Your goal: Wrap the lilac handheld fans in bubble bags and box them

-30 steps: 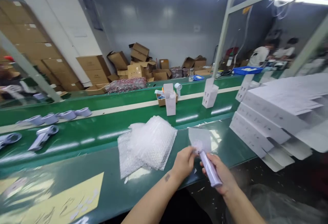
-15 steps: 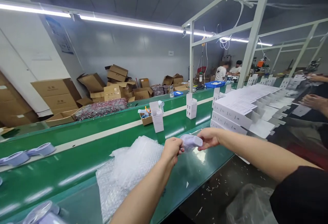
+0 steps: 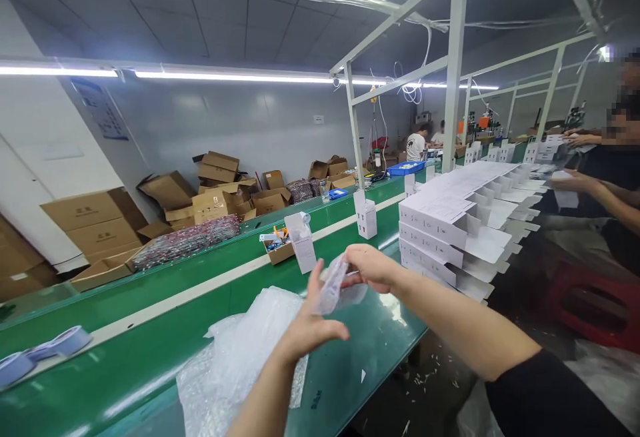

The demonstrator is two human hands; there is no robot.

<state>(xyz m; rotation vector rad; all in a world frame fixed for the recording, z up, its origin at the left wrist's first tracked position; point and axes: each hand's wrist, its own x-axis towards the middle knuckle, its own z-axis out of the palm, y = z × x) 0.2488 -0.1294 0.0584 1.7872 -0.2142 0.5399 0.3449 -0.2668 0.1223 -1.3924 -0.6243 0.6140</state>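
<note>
My right hand [image 3: 374, 267] pinches a translucent bubble-wrap bag [image 3: 331, 290] above the green bench. The bag looks wrinkled; whether the pale lavender item is inside it cannot be made out. Against the bag's left side is my left hand [image 3: 306, 331], its thumb and fingers spread wide. Below and left of it, a pile of bubble-wrap sheets or bags [image 3: 245, 347] lies on the bench edge. Beyond my hands, an open white carton [image 3: 303, 250] stands on the belt, touching or close to a small brown box of colourful parts [image 3: 280, 253].
Stacked white cartons [image 3: 430, 223] rise at the right, beside a metal frame post [image 3: 454, 70]. Lavender ring-shaped items [image 3: 70, 340] lie on the belt [image 3: 165, 317] at left. A co-worker's hands [image 3: 575, 182] hold a white piece at the right. A red stool [image 3: 595, 303] stands below.
My left hand has let go of the wrapped lavender item and spread its fingers. My right hand has moved left and turned the bag more upright. The view has shifted right.
</note>
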